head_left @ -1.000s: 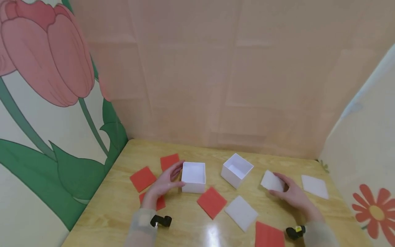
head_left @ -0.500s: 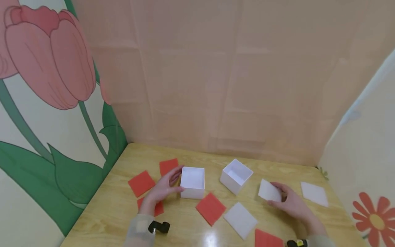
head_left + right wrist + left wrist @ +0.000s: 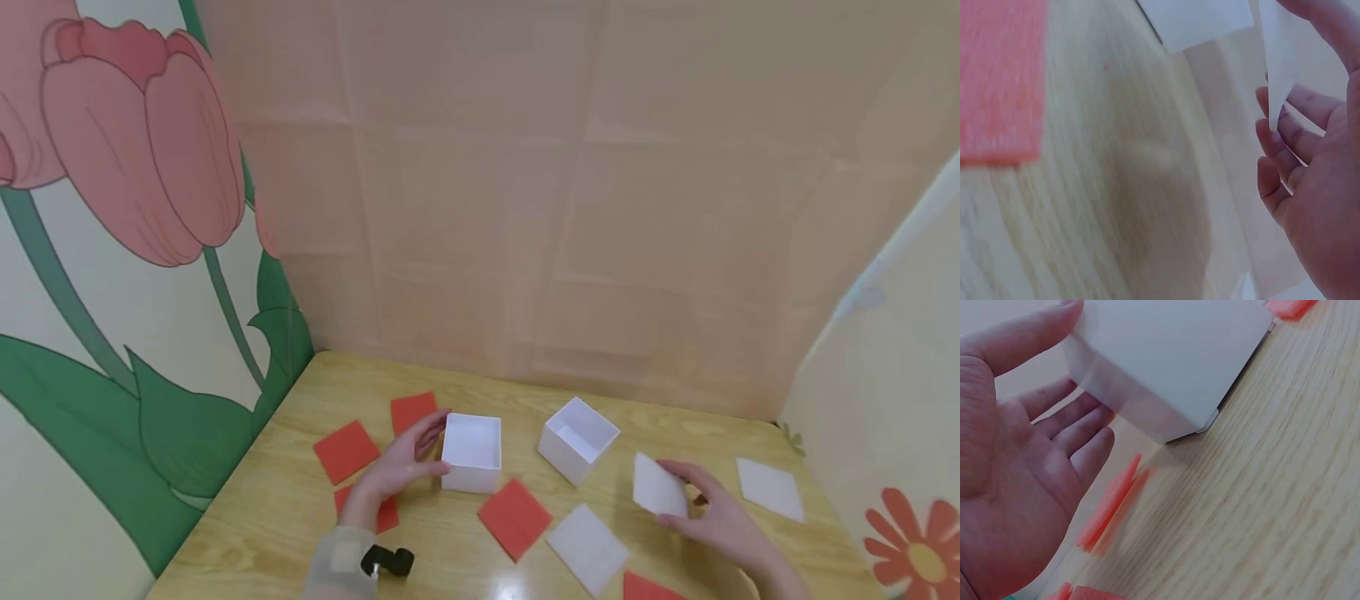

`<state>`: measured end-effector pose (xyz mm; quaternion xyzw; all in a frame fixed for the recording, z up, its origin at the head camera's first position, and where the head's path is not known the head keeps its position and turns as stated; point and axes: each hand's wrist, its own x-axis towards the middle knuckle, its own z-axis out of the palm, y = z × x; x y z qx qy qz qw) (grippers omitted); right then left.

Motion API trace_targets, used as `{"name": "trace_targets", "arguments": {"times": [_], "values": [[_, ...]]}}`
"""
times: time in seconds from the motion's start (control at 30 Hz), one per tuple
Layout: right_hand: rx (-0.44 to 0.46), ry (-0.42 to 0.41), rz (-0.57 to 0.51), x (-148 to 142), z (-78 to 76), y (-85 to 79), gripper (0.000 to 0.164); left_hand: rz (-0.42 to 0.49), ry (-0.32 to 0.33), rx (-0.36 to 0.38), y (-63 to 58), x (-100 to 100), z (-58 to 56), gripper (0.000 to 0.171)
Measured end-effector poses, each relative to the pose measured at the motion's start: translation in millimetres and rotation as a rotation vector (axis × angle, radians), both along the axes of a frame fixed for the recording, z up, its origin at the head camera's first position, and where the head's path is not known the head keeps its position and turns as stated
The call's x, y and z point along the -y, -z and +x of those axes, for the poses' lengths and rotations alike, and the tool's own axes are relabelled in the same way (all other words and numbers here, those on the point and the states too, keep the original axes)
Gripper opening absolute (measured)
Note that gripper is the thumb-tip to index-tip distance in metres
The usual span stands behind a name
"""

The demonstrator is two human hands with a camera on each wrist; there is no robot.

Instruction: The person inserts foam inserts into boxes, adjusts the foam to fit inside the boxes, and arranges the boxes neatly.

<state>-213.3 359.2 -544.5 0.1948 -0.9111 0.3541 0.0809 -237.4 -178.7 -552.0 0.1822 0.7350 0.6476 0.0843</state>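
Observation:
My left hand [image 3: 401,467] grips the left side of an open white box [image 3: 471,479], thumb on the near face and fingers along the left side toward the back. In the left wrist view the thumb [image 3: 1047,328] lies against the box wall. My right hand [image 3: 716,512] pinches a thin white foam square [image 3: 660,487] by its right side, thumb in front and fingers behind. The square is tilted up above the table. A second open white box [image 3: 566,454] stands turned cornerwise between the hands.
Red foam squares lie near the left hand, among them a red square [image 3: 347,452]. Between the hands lie another red square [image 3: 515,518] and a white square [image 3: 588,550]. A further white square [image 3: 771,489] lies at the right. A backdrop [image 3: 487,208] rises behind the table [image 3: 247,533].
The foam square in my right hand has tilted more upright and come slightly toward me. My left hand keeps its place on the box. The head view has shifted a little upward.

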Motion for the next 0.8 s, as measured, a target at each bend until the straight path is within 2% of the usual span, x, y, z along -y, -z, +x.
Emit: {"name": "trace_targets", "arguments": {"times": [0.27, 0.43, 0.8], "values": [[-0.077, -0.088, -0.043, 19.2, 6.2, -14.3, 0.08, -0.019, -0.01, 0.002, -0.7, 1.9, 3.6, 0.091], [-0.125, -0.129, -0.024, 27.6, 6.7, -20.3, 0.083, -0.003, -0.003, 0.0, -0.8, 2.5, 3.4, 0.092], [-0.115, -0.186, -0.035, 48.3, 10.5, -27.1, 0.085, -0.007, -0.008, -0.01, 1.7, 2.9, 2.3, 0.092]]}}
